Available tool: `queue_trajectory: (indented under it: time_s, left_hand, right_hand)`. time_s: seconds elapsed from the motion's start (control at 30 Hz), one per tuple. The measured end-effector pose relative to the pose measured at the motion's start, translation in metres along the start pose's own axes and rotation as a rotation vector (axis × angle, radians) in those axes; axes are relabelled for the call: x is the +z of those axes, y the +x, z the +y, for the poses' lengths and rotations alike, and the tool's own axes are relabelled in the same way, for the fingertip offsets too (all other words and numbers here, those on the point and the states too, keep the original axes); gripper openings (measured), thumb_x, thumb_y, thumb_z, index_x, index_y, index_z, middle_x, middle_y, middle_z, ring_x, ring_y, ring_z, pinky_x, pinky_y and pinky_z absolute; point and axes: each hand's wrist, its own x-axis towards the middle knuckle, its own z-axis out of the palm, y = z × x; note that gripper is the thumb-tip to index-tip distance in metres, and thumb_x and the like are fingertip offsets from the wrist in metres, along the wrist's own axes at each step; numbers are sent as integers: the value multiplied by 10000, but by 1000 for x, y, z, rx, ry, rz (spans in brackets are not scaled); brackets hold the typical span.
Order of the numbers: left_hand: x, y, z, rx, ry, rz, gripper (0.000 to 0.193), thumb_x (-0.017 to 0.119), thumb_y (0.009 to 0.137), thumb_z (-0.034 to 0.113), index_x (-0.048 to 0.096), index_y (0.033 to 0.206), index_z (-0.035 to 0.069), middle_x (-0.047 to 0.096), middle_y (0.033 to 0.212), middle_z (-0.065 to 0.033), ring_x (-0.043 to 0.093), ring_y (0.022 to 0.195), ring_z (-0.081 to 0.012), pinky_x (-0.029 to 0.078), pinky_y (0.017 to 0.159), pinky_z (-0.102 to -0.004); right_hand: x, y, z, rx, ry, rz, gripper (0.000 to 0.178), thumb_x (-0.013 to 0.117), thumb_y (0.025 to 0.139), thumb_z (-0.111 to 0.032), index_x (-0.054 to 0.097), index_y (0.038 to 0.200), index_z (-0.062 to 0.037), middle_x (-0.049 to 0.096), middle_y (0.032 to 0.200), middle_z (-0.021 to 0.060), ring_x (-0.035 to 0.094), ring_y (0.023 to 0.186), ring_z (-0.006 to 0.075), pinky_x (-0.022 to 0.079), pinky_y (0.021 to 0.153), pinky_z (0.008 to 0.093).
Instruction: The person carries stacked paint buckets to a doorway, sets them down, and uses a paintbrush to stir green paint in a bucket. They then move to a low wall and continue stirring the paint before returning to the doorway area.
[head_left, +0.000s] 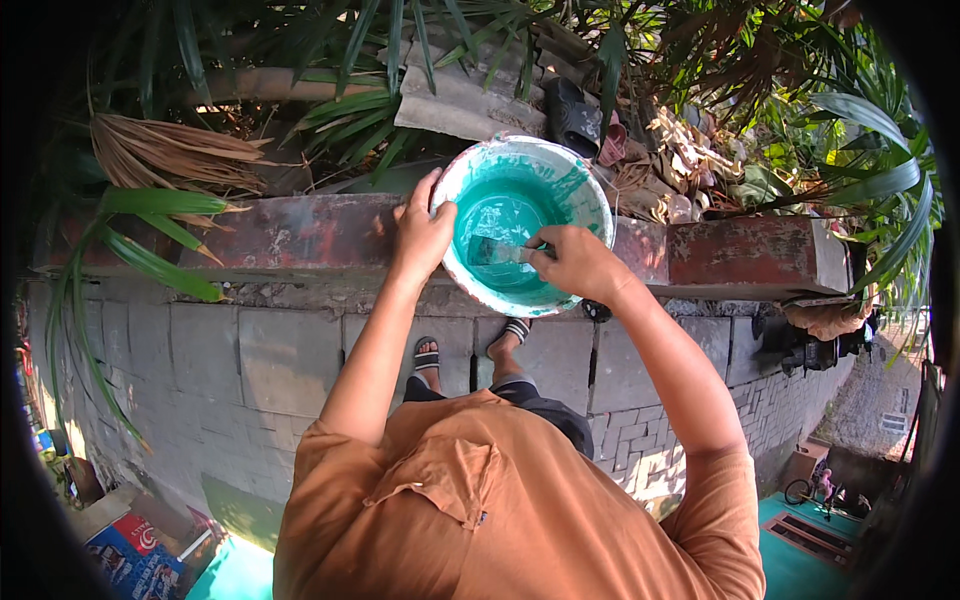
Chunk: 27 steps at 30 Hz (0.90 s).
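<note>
A white bucket [590,195], its rim and inner wall smeared with paint, is tilted so that I look into it. Teal paint [505,212] lies in the bottom. My left hand [423,232] grips the rim on the left side, with the thumb over the edge. Inside the opening, my right hand [580,262] is closed on the handle of a flat paintbrush [490,251]. The brush head points left and sits low in the bucket, at or just over the paint; I cannot tell which. The bucket's underside is hidden.
Behind the bucket runs a low wall [290,232] with worn red paint. Beyond it are corrugated sheets [450,95], dry leaves [690,150] and long green fronds [160,202]. My sandalled feet [427,353] stand on grey paving [290,360]. A dark object [812,350] stands by the wall's right end.
</note>
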Motion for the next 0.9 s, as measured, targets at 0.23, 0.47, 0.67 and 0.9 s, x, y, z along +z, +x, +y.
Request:
queue_trajectory:
  time_s: [0.23, 0.47, 0.67, 0.9]
  left_hand:
    - [-3, -2, 9, -250, -175, -83, 356, 487, 882, 127, 566, 1215, 27, 619, 1095, -175, 569, 1032, -231, 438, 903, -346]
    - [-4, -5, 13, -154, -179, -137, 337, 481, 920, 133, 538, 1241, 48, 598, 855, -40, 514, 669, -104, 433, 656, -256]
    - [-1, -5, 20, -193, -262, -110, 308, 466, 883, 87, 550, 1165, -6, 656, 988, -148, 620, 879, -201, 480, 789, -330]
    - [-3, 4, 8, -171, -184, -126, 314, 475, 878, 100, 550, 1162, -9, 663, 1001, -186, 636, 882, -246, 483, 800, -344]
  right_hand:
    - [27, -16, -47, -247, -284, 113, 180, 620, 826, -106, 650, 951, 20, 661, 847, 248, 667, 795, 374, 532, 695, 447]
    - [10, -4, -27, -49, -143, 112, 201, 597, 806, -147, 665, 780, 41, 655, 772, 271, 663, 762, 409, 537, 717, 472]
    - [18, 4, -31, -76, -115, 135, 200, 595, 844, -152, 673, 909, 20, 645, 761, 255, 641, 759, 418, 513, 700, 479]
    - [34, -7, -29, -363, -509, 79, 245, 604, 847, -126, 647, 1055, -5, 656, 779, 198, 659, 730, 363, 531, 657, 450]
